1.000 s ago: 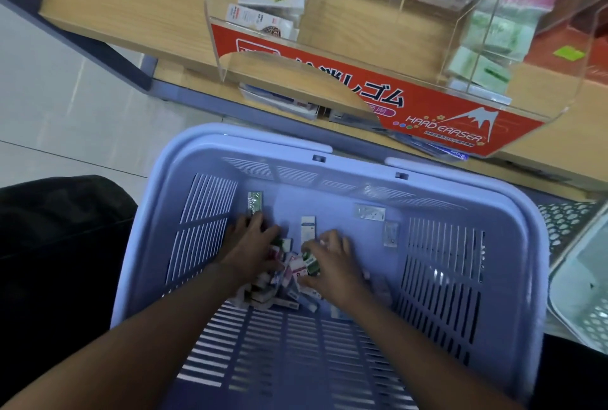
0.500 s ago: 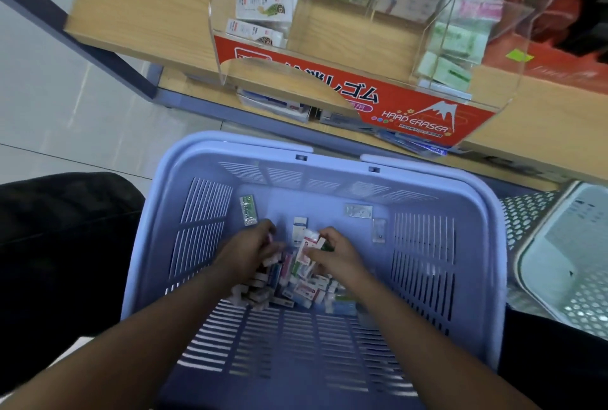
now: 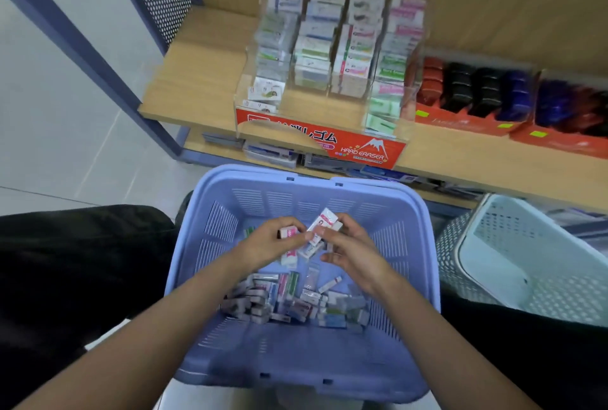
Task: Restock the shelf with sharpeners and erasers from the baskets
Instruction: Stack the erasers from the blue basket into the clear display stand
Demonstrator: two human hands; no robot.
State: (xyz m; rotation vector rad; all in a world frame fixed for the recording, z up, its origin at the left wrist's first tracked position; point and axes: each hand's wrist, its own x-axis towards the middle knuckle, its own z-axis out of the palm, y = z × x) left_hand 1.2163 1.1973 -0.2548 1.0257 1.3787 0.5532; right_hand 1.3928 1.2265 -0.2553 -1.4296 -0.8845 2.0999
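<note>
1. Plenty left to shelve, judging by the heap of erasers (image 3: pixel 289 301) on the near floor of the purple basket (image 3: pixel 243 172); well short of finished.
2. Gripping a few pink-and-white erasers (image 3: pixel 290 232) in the left hand (image 3: pixel 266 245), fingers curled round them, above the basket's middle.
3. Pinching one more eraser box (image 3: pixel 324 220) in the right hand (image 3: pixel 358 248), tilted, touching the left hand's bundle.
4. Looks like gathering a handful; nothing carried up to the shelf (image 3: pixel 197 80) yet.
5. Far of the basket, on that shelf, the clear eraser display (image 3: pixel 322 139): back rows stacked high, front pockets thinly filled at left and right, bare wood between.
6. No telling whether the dark items (image 3: pixel 460 87) in orange trays at far right are sharpeners, nor what lies in the white basket (image 3: pixel 543 297) at right.
</note>
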